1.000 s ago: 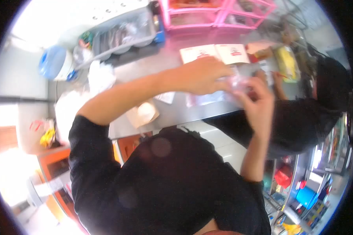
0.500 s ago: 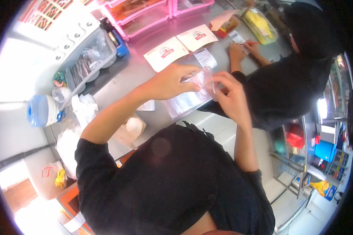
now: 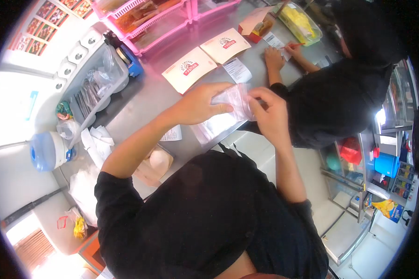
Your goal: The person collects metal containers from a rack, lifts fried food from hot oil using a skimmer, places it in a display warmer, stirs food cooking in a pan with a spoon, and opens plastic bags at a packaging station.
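Note:
Above the metal counter, a clear plastic bag (image 3: 233, 98) is stretched between my two hands. My left hand (image 3: 202, 103) grips its left side, thumb over the front and fingers behind. At the bag's right edge, my right hand (image 3: 270, 111) pinches the plastic between thumb and fingertips. A flat stack of clear plastic bags (image 3: 214, 129) lies just under my hands by the counter edge. Beyond them are a printed paper receipt (image 3: 237, 70) and two printed cardboard food boxes (image 3: 191, 72), side by side.
A co-worker (image 3: 344, 97) in black leans in at the right, hands over a paper slip. Pink drawers (image 3: 149, 28) and a grey bin (image 3: 97, 97) of packets stand behind and left. A yellow-filled tub (image 3: 300, 25) sits at the back. The counter edge (image 3: 228, 135) runs below my hands.
The bag, crumpled before, is now flatter and more spread between my hands. My hands have stayed in nearly the same place, and the view has shifted slightly.

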The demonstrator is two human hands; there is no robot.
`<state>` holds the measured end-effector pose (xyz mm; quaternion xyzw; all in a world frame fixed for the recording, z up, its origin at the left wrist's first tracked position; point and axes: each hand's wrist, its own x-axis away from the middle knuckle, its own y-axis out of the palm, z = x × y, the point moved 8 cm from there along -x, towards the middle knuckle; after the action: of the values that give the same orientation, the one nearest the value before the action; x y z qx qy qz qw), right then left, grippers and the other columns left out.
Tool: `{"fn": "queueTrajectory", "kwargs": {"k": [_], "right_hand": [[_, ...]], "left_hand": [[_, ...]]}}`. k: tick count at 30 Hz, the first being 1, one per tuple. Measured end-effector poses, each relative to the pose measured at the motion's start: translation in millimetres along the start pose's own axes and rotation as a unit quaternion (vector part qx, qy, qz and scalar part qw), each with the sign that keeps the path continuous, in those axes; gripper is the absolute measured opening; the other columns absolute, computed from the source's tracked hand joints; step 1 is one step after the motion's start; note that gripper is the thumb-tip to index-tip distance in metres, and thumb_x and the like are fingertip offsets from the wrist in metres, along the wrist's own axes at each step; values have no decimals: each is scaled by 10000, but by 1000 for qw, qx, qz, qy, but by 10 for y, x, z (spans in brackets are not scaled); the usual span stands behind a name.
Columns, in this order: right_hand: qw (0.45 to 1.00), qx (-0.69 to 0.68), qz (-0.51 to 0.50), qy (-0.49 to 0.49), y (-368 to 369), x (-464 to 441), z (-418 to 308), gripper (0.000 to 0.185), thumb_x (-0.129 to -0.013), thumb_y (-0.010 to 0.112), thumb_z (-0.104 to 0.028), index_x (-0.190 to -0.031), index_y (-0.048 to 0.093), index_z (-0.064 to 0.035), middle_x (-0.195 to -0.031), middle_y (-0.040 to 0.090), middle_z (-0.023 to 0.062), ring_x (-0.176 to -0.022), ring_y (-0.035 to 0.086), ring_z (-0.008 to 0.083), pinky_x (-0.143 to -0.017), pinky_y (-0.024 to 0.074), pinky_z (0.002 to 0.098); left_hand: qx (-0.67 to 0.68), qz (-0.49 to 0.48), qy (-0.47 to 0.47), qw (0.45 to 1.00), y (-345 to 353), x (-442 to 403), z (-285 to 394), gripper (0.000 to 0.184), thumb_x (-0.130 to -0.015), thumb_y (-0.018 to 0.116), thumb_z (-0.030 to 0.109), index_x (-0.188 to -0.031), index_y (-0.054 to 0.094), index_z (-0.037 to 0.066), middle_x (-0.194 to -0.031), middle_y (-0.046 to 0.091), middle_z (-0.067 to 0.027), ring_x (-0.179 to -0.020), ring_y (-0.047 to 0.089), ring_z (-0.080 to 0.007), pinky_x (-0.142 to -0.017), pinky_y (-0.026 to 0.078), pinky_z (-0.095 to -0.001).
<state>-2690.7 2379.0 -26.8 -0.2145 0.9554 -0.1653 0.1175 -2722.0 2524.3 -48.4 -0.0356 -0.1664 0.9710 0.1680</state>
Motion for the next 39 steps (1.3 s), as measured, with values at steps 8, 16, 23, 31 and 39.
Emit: {"fn": "queueTrajectory", "kwargs": {"k": [8,16,23,31,39], "right_hand": [[998,-2,-24,51,17,-79,34,95,-824,645,-47,-866,634,37,-819,630,77,-665,580,102,-566,462,238],[997,-52,26,57,-37,-108,-8,86,-824,650,-53,-853,632,26,-763,631,56,-683,573,77,-576,457,228],[999,-20,-16,45,116,-102,-92,120,-817,652,-77,-878,617,20,-744,634,83,-675,590,124,-589,461,254],[997,20,-40,61,130,-62,-72,155,-842,636,-118,-872,623,34,-690,614,135,-603,574,145,-556,440,295],[997,-1,-9,75,69,-18,-98,168,-915,541,-100,-964,642,24,-666,614,116,-592,554,88,-552,448,269]], "left_hand": [[82,20,34,996,-71,17,-6,595,-803,711,208,-1308,462,16,-1217,547,-112,-1115,513,-199,-976,385,-335],[79,51,-12,996,-129,81,-97,408,-800,686,145,-1164,534,43,-1052,599,-80,-934,564,-178,-868,439,-310],[127,38,-2,991,-88,66,-142,468,-810,714,144,-1199,485,20,-1133,554,-68,-1107,498,-153,-971,381,-317],[38,23,73,996,-17,71,67,597,-791,730,125,-1288,411,33,-1285,485,-102,-1172,480,-192,-1009,359,-321],[193,62,35,979,0,75,68,559,-801,685,13,-1291,416,7,-1272,489,-112,-1138,503,-175,-974,396,-333]]}}
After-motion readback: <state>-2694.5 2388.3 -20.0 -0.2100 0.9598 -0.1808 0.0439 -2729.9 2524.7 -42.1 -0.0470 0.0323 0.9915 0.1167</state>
